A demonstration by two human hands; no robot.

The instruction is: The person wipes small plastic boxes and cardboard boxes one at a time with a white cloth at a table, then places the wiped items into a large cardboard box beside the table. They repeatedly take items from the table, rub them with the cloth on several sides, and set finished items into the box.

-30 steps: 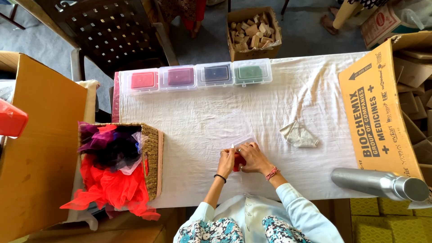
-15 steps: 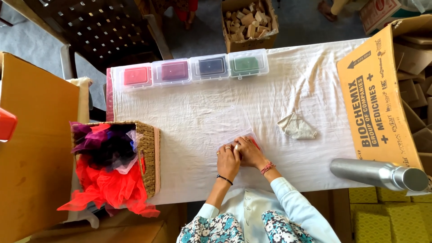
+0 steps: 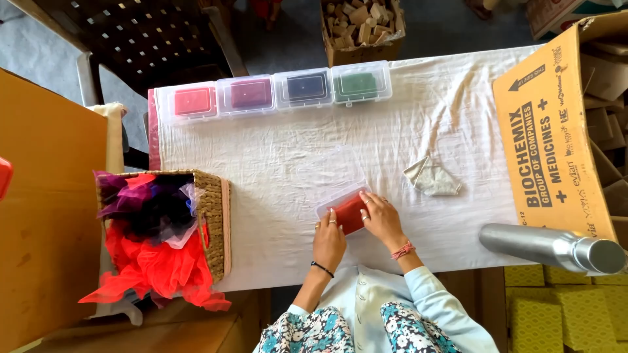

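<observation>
I observe a small packing workshop: cloth-covered tabletop [image 3: 281, 163], stacked cardboard cartons [image 3: 556, 137], sorted plastic boxes [image 3: 275, 95], fabric basket [image 3: 212, 222].

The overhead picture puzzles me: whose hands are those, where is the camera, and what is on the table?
No machine here: a person wears a camera on the head, looking down at their own hands. The left hand and right hand press a red folded cloth into a small clear plastic box. On the white tablecloth four more clear boxes stand in a row, and a crumpled pale cloth lies to the right. A wicker basket of coloured fabric stands to the left.
</observation>
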